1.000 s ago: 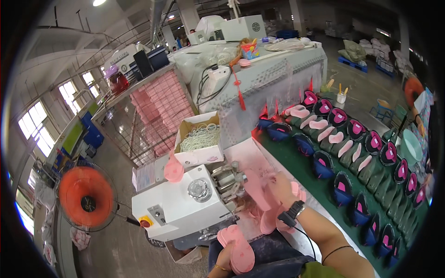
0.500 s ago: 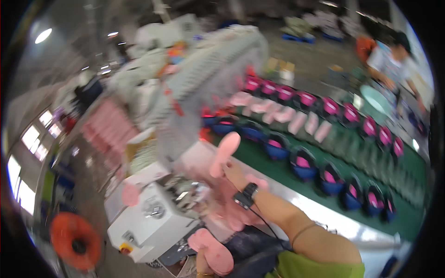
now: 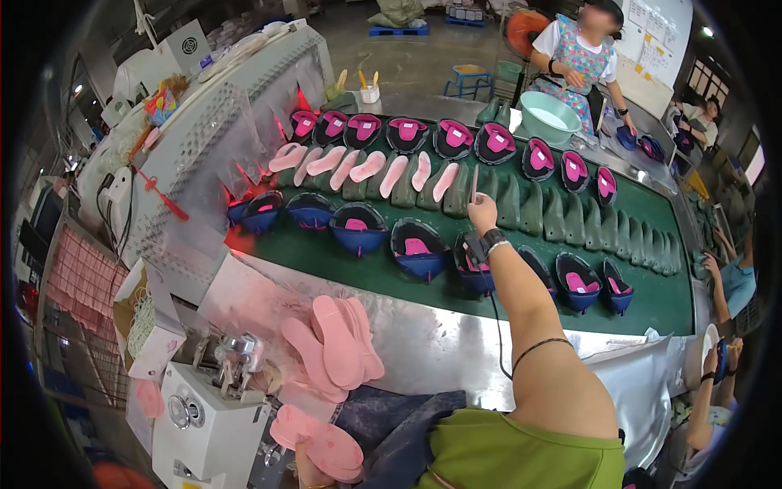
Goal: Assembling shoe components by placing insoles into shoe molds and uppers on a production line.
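Observation:
My right hand [image 3: 482, 212] reaches out over the green conveyor belt [image 3: 314, 259] and pinches a pink insole [image 3: 474, 184], seen nearly edge-on, above the row of dark green shoe lasts [image 3: 554, 213]. Several pink insoles [image 3: 368, 167] lie on the lasts to its left; the lasts to its right are bare. At the lower edge my left hand [image 3: 305, 468], partly cut off, grips a few pink insoles [image 3: 319, 442]. A pile of more insoles [image 3: 340, 342] rests on the metal edge just beyond it.
Shoe uppers with pink tongues [image 3: 406, 134] and blue-backed uppers [image 3: 356, 231] line both sides of the lasts. A white machine [image 3: 208, 432] stands at lower left, a perforated metal housing [image 3: 236, 106] behind. Across the belt, a co-worker [image 3: 582, 57] stands near a pale green basin [image 3: 550, 116].
My view has swung right and steadied. My right hand, with an insole, has gone from above the near pile out to the lasts. My left hand still holds insoles low in view.

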`<state>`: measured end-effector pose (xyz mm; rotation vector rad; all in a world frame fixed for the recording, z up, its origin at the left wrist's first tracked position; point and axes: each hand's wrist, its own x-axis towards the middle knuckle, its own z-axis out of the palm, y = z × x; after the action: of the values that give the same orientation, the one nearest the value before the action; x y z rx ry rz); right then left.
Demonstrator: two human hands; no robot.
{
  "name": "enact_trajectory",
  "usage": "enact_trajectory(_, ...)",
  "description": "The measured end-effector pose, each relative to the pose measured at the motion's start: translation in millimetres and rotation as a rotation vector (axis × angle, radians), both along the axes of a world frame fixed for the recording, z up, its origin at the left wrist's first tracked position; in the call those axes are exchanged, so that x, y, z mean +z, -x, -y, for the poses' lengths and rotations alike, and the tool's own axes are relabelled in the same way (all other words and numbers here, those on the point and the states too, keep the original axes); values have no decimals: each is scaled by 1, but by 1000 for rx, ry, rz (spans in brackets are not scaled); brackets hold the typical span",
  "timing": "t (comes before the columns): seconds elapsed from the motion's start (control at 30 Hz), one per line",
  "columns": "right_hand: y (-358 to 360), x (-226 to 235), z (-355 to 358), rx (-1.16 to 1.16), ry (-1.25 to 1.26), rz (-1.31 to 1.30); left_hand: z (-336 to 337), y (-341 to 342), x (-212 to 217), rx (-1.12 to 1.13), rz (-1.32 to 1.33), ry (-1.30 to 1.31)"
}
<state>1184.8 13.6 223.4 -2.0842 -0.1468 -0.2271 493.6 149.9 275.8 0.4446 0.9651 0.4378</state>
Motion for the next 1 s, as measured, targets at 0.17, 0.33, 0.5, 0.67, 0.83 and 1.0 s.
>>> enact_trajectory(0.17, 122, 40, -121, 458, -314, 287, 13, 12, 7, 10, 28, 9)
enact_trajectory(0.33, 374, 112, -125, 1346, -28, -120, 8, -1, -19, -110, -194, -527)
enact_trajectory(0.5, 462, 127, -103, 1676, 175, -170, -5, -51, 42, 180, -178, -399)
enact_trajectory(0.67, 457, 54, -126, 1386, -47, -288, -4, -26, 49, 75, 72, -140)
enact_trajectory(0.83, 435, 27, -207, 1316, -206, -152, 3, 1, 41, -2, 171, -50)
enact_trajectory(1.0, 442, 30, -248, 1159, -81, -309, 17, 12, 44, 39, 148, 32)
